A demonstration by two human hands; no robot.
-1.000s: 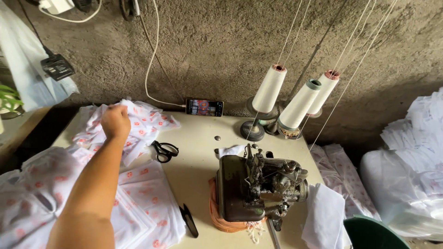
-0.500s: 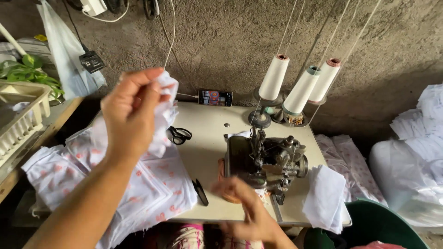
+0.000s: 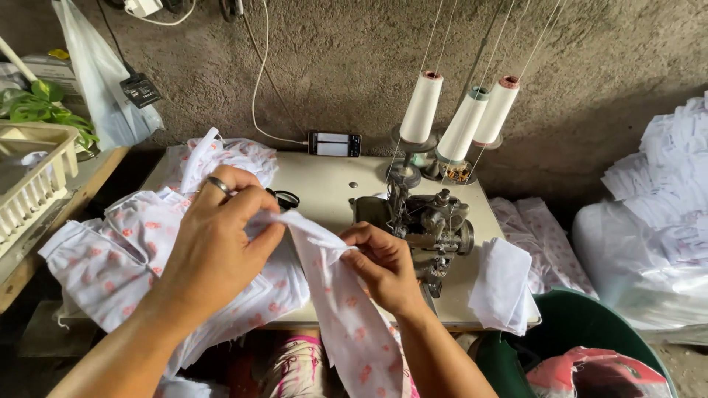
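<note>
Both hands hold one piece of white fabric with small pink prints (image 3: 335, 295) in front of me. My left hand (image 3: 217, 236), with a ring on one finger, pinches its upper left edge. My right hand (image 3: 383, 265) grips the same edge further right, and the rest of the piece hangs down toward my lap. A pile of the same printed fabric (image 3: 118, 250) covers the left part of the cream table (image 3: 324, 180). A dark overlock sewing machine (image 3: 424, 221) stands just right of my right hand. Black scissors (image 3: 286, 197) peek out behind my left hand.
Three thread cones (image 3: 461, 114) stand behind the machine, threads running upward. A phone (image 3: 334, 143) leans on the concrete wall. A white cloth (image 3: 501, 284) drapes the table's right edge. A green bin (image 3: 582, 346), white bags (image 3: 656, 236) at right, a cream basket (image 3: 29, 177) at left.
My left hand came off the pile with a fabric piece and drew it toward me. My right hand rose from below and took hold of the same piece.
</note>
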